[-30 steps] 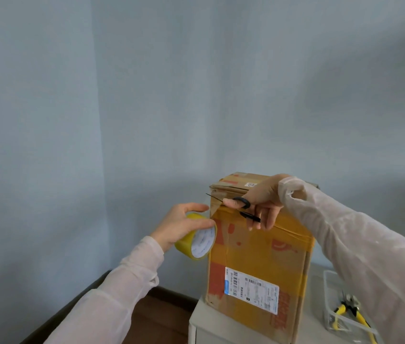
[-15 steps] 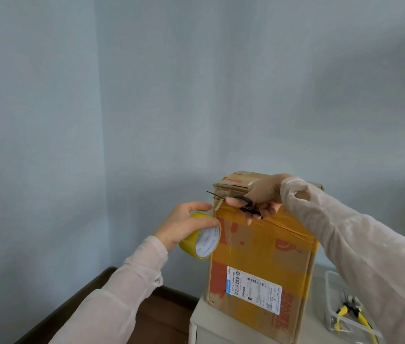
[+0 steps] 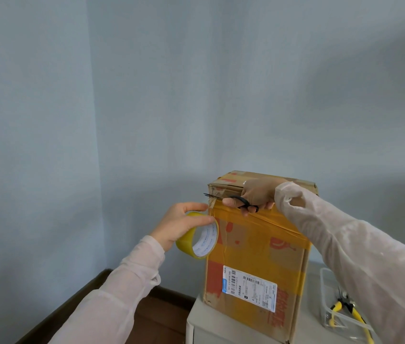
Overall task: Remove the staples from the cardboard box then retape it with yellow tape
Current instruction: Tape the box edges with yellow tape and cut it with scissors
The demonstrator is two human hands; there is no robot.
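Gripping yellow tape roll [image 3: 187, 245], left hand [image 3: 180, 225]; right hand [image 3: 257, 192] grasps scissors [image 3: 243, 202] (box [image 3: 253, 247] yellow-banded).

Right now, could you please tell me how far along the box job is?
Yellow tape bands already cross the front of the cardboard box. In hand: the left hand holds the tape roll at the top corner while the right hand holds scissors at the strip. Left: cutting it free. Staples: cannot tell.

upright cardboard box [image 3: 256, 256], yellow tape roll [image 3: 197, 238] beside
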